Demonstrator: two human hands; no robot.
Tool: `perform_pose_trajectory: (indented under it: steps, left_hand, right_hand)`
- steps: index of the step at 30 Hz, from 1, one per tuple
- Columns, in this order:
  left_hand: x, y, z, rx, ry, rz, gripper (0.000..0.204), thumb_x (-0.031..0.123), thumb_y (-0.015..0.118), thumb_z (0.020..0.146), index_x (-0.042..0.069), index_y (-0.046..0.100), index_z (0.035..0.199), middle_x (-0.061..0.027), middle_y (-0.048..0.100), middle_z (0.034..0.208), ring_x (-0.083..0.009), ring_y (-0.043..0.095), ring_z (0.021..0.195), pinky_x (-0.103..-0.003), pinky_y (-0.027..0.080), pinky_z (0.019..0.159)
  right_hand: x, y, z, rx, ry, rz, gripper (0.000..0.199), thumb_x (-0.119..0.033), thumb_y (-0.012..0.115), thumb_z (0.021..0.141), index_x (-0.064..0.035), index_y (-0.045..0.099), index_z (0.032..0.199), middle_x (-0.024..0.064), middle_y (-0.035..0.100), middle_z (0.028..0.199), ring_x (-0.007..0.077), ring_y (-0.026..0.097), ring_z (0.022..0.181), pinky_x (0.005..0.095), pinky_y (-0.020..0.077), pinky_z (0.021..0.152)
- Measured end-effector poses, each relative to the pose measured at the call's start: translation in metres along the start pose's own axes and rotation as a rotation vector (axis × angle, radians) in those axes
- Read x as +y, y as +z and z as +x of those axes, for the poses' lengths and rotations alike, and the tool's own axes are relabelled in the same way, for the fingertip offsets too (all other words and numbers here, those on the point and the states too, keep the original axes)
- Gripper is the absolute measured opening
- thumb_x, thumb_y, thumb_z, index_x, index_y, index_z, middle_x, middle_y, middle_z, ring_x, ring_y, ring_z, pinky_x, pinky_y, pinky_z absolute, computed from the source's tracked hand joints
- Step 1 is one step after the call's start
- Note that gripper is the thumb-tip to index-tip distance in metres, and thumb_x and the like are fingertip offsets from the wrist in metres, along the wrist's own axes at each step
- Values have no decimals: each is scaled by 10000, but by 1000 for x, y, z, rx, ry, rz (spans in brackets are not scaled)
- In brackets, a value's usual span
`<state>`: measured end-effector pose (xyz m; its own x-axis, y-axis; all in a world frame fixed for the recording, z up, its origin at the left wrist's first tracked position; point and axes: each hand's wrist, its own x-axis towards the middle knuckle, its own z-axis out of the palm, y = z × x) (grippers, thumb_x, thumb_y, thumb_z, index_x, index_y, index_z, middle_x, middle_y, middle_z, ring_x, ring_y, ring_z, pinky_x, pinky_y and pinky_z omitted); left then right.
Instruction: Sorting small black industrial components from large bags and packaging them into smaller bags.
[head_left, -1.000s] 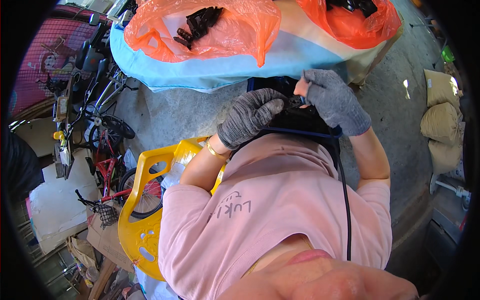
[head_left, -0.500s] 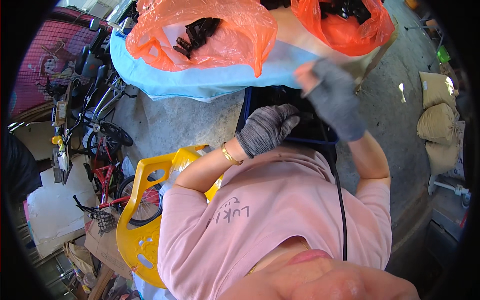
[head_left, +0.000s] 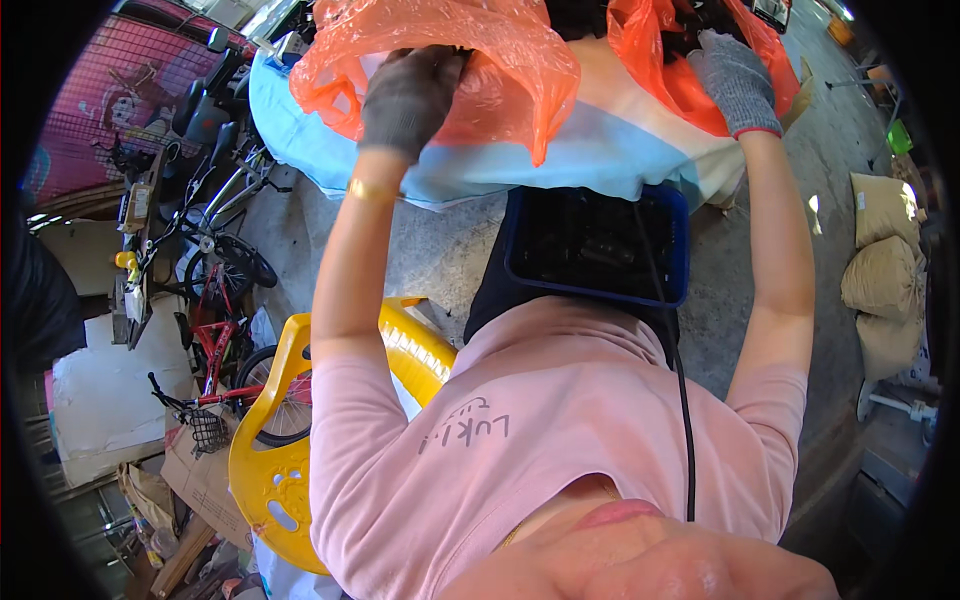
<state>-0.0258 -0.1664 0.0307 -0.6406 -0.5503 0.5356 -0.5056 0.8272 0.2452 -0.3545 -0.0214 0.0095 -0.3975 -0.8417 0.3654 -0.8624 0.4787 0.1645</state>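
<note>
The table (head_left: 285,115) is draped in a pale cloth (head_left: 620,140), light blue running to cream, its near edge hanging in loose folds. Two thin orange-red plastic bags sit on it, a gap between: the left bag (head_left: 530,100) and the right bag (head_left: 665,85), which holds black pieces (head_left: 705,15). Between them, farther back, lies a dark heap (head_left: 578,18), partly cut off.

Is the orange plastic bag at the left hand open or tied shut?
Open: the orange plastic bag gapes wide, and the left hand reaches into its mouth.
</note>
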Motion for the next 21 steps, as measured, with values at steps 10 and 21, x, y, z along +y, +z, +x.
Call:
perform_pose_trajectory:
  steps: [10,21]
  left_hand:
    - [23,-2,24,-570,-65,268,360,335,533,796,102,572,1069,-156,564,1094,-344,511,1021,-429,401,874]
    - [24,12,-30,-218,261,500,258,129,514,749,118,595,994,-136,536,1020,-337,527,921,-403,444,781]
  right_hand:
    - [-21,8,-31,81,-166,203,343,-254,512,814,-58,551,1093,181,570,1026,321,544,964,407,444,826]
    - [-30,-16,-52,30,-136,215,287,-206,529,816,-80,556,1073,143,578,1001,290,557,930,400,461,785]
